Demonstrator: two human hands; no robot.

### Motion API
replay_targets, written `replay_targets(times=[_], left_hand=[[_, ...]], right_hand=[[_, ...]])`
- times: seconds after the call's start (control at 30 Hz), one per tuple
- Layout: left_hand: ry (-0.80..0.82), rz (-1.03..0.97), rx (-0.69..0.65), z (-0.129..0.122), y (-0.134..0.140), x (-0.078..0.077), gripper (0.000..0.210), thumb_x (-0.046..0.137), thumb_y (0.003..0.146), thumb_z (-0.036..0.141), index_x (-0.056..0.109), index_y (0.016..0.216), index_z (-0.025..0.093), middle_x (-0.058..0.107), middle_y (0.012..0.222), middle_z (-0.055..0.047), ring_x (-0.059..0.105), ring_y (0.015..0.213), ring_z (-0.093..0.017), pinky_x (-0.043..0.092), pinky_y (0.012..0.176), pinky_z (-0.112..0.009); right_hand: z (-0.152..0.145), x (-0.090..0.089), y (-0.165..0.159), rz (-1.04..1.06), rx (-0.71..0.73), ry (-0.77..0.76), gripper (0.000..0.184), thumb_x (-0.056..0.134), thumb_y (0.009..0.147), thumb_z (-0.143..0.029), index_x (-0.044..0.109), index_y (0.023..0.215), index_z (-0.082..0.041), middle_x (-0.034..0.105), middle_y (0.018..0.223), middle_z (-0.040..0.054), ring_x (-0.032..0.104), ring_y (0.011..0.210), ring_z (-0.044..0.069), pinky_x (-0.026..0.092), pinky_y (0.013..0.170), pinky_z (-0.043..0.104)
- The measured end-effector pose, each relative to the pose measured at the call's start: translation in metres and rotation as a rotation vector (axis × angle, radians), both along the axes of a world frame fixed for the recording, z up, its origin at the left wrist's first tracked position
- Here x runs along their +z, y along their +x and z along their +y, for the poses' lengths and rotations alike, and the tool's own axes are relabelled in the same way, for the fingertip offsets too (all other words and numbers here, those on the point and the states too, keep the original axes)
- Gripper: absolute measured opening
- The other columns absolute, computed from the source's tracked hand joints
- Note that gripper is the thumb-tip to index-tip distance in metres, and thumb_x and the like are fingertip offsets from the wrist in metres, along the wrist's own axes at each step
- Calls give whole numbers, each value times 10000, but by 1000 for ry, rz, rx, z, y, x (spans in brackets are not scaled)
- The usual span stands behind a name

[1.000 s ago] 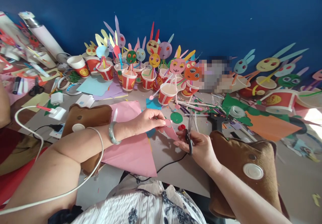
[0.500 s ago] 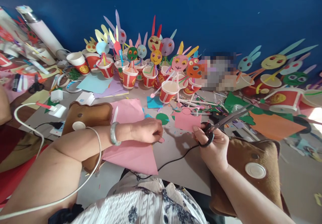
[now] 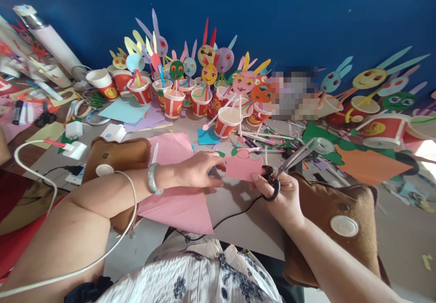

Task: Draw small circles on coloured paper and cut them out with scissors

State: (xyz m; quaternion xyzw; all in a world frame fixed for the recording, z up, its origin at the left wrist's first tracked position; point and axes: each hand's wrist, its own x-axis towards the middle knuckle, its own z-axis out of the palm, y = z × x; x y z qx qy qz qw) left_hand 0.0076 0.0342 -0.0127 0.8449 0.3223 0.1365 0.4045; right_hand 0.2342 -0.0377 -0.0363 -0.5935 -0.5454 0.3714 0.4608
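My right hand is closed around a pair of scissors with black handles, blades pointing up and to the right. Its thumb also pinches the lower right corner of a small pink paper piece. A circle outline is drawn along that paper's top edge. Just left of the piece is my left hand, with fingers apart and nothing seen between them; whether a fingertip touches the paper I cannot tell. Beneath my left forearm a larger sheet of pink paper lies on the table.
Paper cups holding rabbit-faced paper figures line the blue wall. Brown cushions flank my arms. A black cable crosses the table, and a white cable runs over my left arm. Orange paper lies to the right.
My left hand has opened from a pinch over a small pink disc and moved toward the pink piece; the disc no longer shows. My right hand, scissors and paper have shifted left.
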Motion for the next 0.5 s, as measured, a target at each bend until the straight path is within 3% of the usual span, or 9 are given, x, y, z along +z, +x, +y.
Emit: replay_targets(times=[0.07,0.13,0.27,0.43,0.5], left_hand=[[-166,-150,3,-1,1,-1,339,791,725,351,626,947,155,607,850,-10,547,749,-143,434,665,-267],[-262,-238,12,-2,1,-3,301,729,791,411,608,869,147,566,764,15,523,693,-118,422,624,-250],[-219,-325,114,0,0,-6,316,658,836,327,475,644,156,414,643,45,419,645,-90,357,608,-239],[-440,-481,213,1,1,1,193,651,776,271,487,772,171,422,678,52,409,629,-81,348,589,-226],[-433,-496,245,1,1,6,149,630,754,216,488,774,172,422,681,52,404,625,-77,343,577,-218]], right_hand=[[0,2,-1,-19,61,14,298,725,788,-446,644,646,-197,665,553,18,572,503,153,456,501,265],[0,2,-1,-41,105,30,289,722,792,-428,654,643,-190,680,560,23,595,510,156,468,511,260],[0,0,-2,-78,211,7,246,714,803,-374,678,653,-182,673,539,14,585,462,139,441,460,237],[-1,0,-3,-77,288,-24,224,753,774,-397,715,733,-180,685,549,10,596,487,149,443,470,243],[-1,-1,-2,-55,250,-28,261,742,783,-436,716,757,-178,701,573,16,606,507,153,459,493,247]])
